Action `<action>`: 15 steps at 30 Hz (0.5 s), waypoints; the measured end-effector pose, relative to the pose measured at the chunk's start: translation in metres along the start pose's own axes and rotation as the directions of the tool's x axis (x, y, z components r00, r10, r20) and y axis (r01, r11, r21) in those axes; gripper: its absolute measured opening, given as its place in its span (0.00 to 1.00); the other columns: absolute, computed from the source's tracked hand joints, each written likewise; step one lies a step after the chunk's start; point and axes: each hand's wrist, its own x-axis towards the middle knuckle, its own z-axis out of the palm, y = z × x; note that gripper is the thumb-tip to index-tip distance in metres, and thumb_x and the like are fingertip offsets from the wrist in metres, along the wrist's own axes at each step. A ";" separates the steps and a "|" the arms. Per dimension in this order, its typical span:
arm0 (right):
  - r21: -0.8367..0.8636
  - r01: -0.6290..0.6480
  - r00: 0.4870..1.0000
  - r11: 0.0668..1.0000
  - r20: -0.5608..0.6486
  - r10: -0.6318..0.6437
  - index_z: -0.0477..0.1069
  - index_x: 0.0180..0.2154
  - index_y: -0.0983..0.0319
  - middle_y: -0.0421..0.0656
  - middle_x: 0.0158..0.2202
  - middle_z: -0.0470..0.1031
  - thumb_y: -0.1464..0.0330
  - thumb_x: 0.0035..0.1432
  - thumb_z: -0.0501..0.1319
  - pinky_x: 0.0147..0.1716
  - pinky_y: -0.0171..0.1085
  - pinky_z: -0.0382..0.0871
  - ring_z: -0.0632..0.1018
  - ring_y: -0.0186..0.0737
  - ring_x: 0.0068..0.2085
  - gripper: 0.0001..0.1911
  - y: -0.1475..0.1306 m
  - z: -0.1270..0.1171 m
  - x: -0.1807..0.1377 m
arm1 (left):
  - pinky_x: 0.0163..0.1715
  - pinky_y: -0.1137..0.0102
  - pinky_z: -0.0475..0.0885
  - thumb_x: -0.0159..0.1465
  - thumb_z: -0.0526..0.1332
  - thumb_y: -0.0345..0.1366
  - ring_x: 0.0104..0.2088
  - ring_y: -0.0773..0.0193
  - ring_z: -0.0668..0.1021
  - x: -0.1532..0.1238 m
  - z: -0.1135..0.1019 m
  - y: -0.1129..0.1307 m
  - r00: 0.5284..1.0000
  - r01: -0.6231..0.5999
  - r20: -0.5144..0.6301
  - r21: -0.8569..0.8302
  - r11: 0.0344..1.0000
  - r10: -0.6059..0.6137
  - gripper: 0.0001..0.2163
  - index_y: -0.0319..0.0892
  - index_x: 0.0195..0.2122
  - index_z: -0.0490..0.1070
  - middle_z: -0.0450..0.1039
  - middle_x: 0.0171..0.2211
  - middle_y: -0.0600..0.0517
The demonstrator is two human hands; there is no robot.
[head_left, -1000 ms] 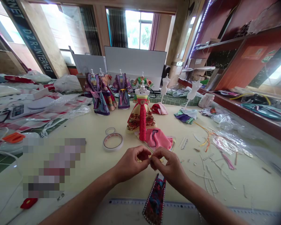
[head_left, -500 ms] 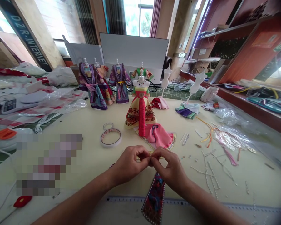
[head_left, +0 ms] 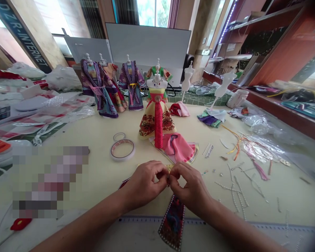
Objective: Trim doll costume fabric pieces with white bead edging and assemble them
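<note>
- The left hand (head_left: pixel 144 183) and right hand (head_left: pixel 190 185) are meeting fingertip to fingertip above the tabletop (head_left: pixel 99 168), both pinching a small gold-trimmed piece (head_left: pixel 169 169); its exact shape is hidden.
- A beaded brocade strip (head_left: pixel 173 224) is lying just below the right hand.
- Beyond the knuckles, a pink garment (head_left: pixel 178 147) and a dressed mannequin (head_left: pixel 157 112) are standing close.
- A tape roll (head_left: pixel 122 149) is sitting left, pearl strands (head_left: pixel 236 189) right.

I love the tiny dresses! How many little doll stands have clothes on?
5: purple one, orange one behind it, purple one, green one at the back, yellow one in front. More could be hidden.
</note>
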 end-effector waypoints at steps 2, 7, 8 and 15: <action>0.011 -0.011 1.000 1.000 -0.009 0.011 0.61 0.23 0.61 0.38 0.22 0.65 0.76 0.51 0.54 0.24 0.33 0.58 0.66 0.32 0.25 0.08 0.001 0.000 0.000 | 0.26 0.73 0.61 0.59 0.56 0.32 0.27 0.69 0.69 0.000 -0.001 0.001 0.999 0.044 0.015 -0.026 0.999 -0.043 0.05 0.42 0.26 0.67 0.68 0.25 0.56; 0.035 -0.009 1.000 0.999 -0.007 0.009 0.61 0.23 0.61 0.38 0.22 0.65 0.76 0.52 0.54 0.25 0.33 0.59 0.66 0.32 0.25 0.08 0.000 -0.001 0.000 | 0.29 0.73 0.64 0.58 0.58 0.33 0.28 0.69 0.70 0.000 -0.002 0.002 0.999 0.051 -0.004 -0.060 0.997 -0.052 0.05 0.41 0.25 0.67 0.69 0.25 0.56; 0.040 -0.004 1.000 0.999 -0.003 0.004 0.61 0.23 0.61 0.38 0.22 0.65 0.76 0.52 0.54 0.25 0.33 0.59 0.66 0.32 0.25 0.08 -0.001 -0.001 -0.001 | 0.29 0.73 0.64 0.58 0.58 0.32 0.28 0.69 0.70 0.000 -0.002 0.002 0.999 0.033 -0.004 -0.060 0.998 -0.033 0.05 0.41 0.25 0.67 0.69 0.25 0.56; 0.091 -0.014 1.000 0.996 0.016 0.013 0.61 0.23 0.61 0.38 0.23 0.65 0.77 0.52 0.54 0.26 0.34 0.59 0.66 0.32 0.25 0.08 -0.003 -0.003 -0.001 | 0.27 0.75 0.62 0.57 0.56 0.27 0.28 0.70 0.69 0.000 -0.002 0.004 0.999 -0.046 -0.019 -0.036 0.998 0.046 0.05 0.41 0.25 0.65 0.67 0.24 0.57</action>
